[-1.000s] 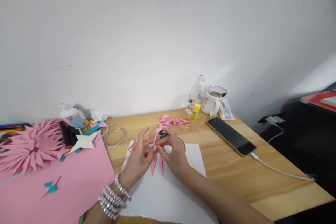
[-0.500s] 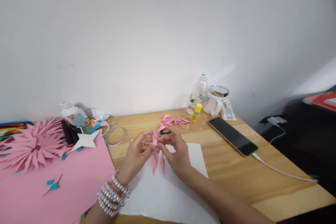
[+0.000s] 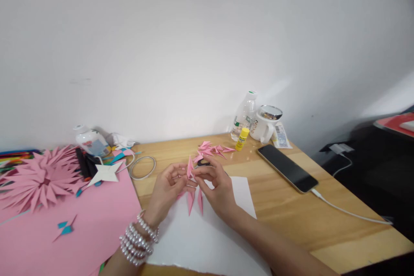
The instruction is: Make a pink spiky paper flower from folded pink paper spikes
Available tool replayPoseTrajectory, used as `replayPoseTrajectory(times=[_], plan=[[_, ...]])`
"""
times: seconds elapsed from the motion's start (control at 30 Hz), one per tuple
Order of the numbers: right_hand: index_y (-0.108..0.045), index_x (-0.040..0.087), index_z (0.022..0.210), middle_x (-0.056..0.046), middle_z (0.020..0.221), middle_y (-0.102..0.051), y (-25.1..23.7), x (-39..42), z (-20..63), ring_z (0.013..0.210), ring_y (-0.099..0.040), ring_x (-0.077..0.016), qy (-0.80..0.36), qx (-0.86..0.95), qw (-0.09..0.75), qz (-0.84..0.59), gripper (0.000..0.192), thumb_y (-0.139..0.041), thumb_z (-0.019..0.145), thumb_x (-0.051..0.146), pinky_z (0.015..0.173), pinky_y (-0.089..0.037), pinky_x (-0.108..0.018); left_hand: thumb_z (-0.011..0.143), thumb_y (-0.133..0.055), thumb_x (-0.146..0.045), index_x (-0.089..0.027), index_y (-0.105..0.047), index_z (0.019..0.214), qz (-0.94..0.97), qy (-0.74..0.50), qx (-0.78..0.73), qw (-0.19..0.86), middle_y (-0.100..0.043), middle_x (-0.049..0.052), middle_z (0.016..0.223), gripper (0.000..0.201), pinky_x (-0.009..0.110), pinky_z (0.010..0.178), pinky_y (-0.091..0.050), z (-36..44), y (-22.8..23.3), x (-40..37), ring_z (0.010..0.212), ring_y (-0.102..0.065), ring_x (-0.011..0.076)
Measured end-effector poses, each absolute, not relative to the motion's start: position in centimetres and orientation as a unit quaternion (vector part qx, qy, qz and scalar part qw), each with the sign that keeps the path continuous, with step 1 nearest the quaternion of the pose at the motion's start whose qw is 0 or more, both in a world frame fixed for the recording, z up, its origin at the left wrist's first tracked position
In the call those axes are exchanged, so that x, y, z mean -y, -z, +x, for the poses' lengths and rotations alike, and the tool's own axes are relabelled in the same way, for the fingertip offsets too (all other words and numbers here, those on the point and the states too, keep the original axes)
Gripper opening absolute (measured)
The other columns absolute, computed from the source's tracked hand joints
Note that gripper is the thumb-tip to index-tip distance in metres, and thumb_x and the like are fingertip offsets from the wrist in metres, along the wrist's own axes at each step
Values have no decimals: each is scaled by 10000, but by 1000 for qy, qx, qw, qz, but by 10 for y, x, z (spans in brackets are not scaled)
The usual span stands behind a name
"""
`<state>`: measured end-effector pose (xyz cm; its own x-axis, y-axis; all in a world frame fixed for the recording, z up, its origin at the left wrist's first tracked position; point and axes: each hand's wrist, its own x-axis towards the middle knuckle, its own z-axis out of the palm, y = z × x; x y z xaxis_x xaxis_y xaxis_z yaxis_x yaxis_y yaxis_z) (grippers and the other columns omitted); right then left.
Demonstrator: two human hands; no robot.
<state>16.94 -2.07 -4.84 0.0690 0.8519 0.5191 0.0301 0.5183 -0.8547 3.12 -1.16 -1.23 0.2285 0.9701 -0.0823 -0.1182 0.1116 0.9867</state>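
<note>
A small pointed piece of folded pink paper [image 3: 190, 166] stands up between my two hands, above a white sheet [image 3: 207, 237]. My left hand [image 3: 170, 182], with pearl bracelets at its wrist, pinches it from the left. From the right, my right hand [image 3: 216, 184] grips the same piece with thumb and fingertips. The fingers cover its lower part. Just below my hands, more pink folded points [image 3: 190, 202] show over the sheet. Dark scissors handles [image 3: 203, 162] lie partly hidden behind my right hand.
Pink folded pieces [image 3: 211, 149] and a yellow glue stick [image 3: 242, 139] are behind my hands. A bottle [image 3: 244, 116], a mug [image 3: 263, 127] and a phone [image 3: 287, 169] stand or lie to the right. At left, a spiky pink paper flower [image 3: 45, 179] and a white paper star [image 3: 105, 173] rest by pink sheets.
The fingers of my left hand have shifted slightly on the pink folded paper, which has turned a little. My right hand holds almost the same place.
</note>
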Motion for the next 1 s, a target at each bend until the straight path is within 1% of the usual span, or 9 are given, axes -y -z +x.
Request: replayPoseTrajectory(times=[0.07, 0.13, 0.3, 0.43, 0.57, 0.7, 0.8, 0.9, 1.0], plan=[[-390, 228, 1197, -30, 845, -644, 48, 21, 169, 811, -639, -153, -333, 591, 634, -371, 465, -565, 771, 163, 761, -564, -344, 677, -660, -296, -155, -541, 871, 502, -457, -442, 587, -655, 29, 766, 268, 337, 626, -551, 33, 10, 13, 637, -656, 175], [-399, 229, 1191, -36, 848, -645, 48, 21, 170, 805, -642, -158, -337, 583, 636, -377, 469, -580, 762, 175, 723, -578, -333, 690, -642, -327, -148, -570, 826, 522, -446, -460, 563, -666, 39, 742, 236, 336, 638, -552, 36, 8, 15, 641, -656, 178], [-403, 215, 1187, -40, 817, -653, 45, 19, 171, 779, -645, -163, -331, 565, 640, -403, 481, -601, 749, 199, 662, -586, -308, 687, -645, -316, -168, -633, 906, 576, -439, -457, 516, -680, 65, 892, 266, 332, 733, -535, 38, 7, 18, 808, -647, 201], [-396, 208, 1191, -41, 816, -656, 44, 19, 171, 764, -642, -158, -327, 566, 632, -417, 477, -589, 756, 191, 652, -580, -298, 732, -591, -299, -190, -671, 851, 608, -448, -465, 462, -678, 62, 925, 180, 316, 752, -521, 38, 7, 18, 815, -642, 196], [-395, 204, 1186, -30, 803, -647, 46, 18, 172, 759, -642, -156, -341, 556, 628, -425, 509, -617, 729, 179, 674, -573, -308, 720, -604, -310, -194, -642, 867, 584, -453, -471, 482, -683, 51, 881, 191, 317, 738, -522, 40, 6, 20, 815, -643, 203], [-403, 203, 1167, -22, 777, -646, 46, 17, 173, 759, -641, -157, -337, 546, 633, -433, 485, -617, 731, 189, 690, -568, -319, 733, -588, -337, -175, -597, 807, 569, -449, -475, 499, -676, 44, 803, 179, 326, 743, -508, 39, 9, 19, 780, -647, 195], [-403, 208, 1160, -16, 771, -643, 46, 17, 173, 761, -638, -157, -341, 549, 635, -424, 488, -622, 725, 189, 714, -562, -332, 711, -614, -314, -178, -561, 800, 561, -457, -481, 495, -673, 26, 743, 171, 298, 701, -503, 38, 11, 17, 763, -647, 187], [-399, 215, 1163, -13, 776, -640, 46, 17, 172, 770, -636, -153, -353, 550, 637, -409, 491, -618, 725, 181, 741, -554, -340, 644, -680, -264, -175, -553, 795, 539, -476, -487, 496, -675, 26, 753, 216, 260, 654, -493, 36, 13, 14, 759, -638, 176], [-396, 218, 1171, -12, 780, -637, 46, 17, 172, 765, -633, -149, -358, 551, 637, -403, 504, -617, 721, 173, 735, -556, -337, 613, -709, -259, -157, -559, 835, 510, -471, -496, 522, -676, 32, 733, 286, 245, 571, -481, 33, 14, 12, 659, -625, 158]])
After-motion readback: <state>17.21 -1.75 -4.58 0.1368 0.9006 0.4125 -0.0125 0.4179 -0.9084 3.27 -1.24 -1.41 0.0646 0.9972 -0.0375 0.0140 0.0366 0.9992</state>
